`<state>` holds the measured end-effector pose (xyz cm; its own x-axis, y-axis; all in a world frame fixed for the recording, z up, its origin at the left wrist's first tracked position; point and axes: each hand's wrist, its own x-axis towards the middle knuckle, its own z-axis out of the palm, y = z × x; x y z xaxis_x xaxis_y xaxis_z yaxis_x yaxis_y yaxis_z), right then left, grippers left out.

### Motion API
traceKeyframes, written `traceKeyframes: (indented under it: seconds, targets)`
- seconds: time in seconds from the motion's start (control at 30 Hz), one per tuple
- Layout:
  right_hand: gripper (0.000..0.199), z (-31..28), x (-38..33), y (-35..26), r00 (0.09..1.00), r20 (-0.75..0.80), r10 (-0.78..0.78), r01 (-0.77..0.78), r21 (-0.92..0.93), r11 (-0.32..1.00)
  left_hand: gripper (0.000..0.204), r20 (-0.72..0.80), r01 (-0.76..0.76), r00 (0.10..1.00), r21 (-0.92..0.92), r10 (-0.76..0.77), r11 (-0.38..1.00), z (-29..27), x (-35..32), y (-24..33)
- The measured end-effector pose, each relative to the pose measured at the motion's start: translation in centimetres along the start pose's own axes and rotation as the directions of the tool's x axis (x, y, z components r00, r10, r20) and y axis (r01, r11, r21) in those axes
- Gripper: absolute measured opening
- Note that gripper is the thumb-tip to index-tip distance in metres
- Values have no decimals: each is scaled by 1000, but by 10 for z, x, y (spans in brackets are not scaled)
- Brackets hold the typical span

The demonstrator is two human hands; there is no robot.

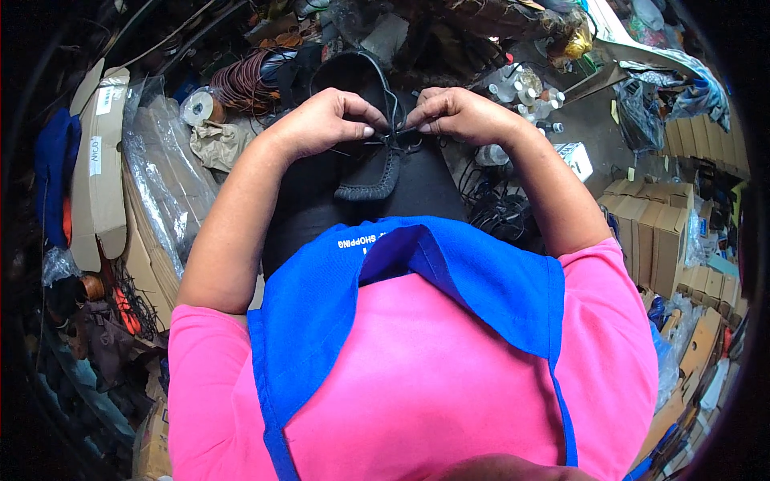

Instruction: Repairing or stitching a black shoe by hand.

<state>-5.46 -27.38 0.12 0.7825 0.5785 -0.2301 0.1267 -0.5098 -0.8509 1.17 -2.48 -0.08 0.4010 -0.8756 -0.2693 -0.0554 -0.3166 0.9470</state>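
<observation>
A black shoe (367,178) with coarse stitching round its toe lies on my dark-trousered lap, toe toward me and its opening farther away. My left hand (335,122) is closed at the shoe's left side, thumb and forefinger pinching a thin black lace (392,108). From the other side my right hand (455,115) also pinches the lace, close to where it meets the shoe's upper. Small loops of the lace lie between the fingertips. The hands are a short distance apart, and they hide part of the shoe's middle.
At the left stand long flattened cardboard boxes (101,172) beside clear plastic sheeting (164,172). Coiled brown cord (247,84) and a thread spool (197,107) lie beyond my left arm. White-capped bottles (525,92) stand beyond my right hand; cartons (654,224) are stacked at the right.
</observation>
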Motion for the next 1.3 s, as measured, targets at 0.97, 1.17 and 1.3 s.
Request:
traceKeyframes:
  seconds: [0.97,1.17,1.3]
  targets:
    - [21,3,-7,-23,983,-104,-149,120,-244,962,29,-118,145,979,-159,-165,976,10,6,-16]
    - [21,4,-4,-34,982,-131,-135,91,-300,950,28,-40,69,996,-212,-80,975,4,1,-21]
    - [21,0,-4,-29,986,-116,-121,86,-273,958,30,-25,105,994,-147,-110,983,-1,1,-14]
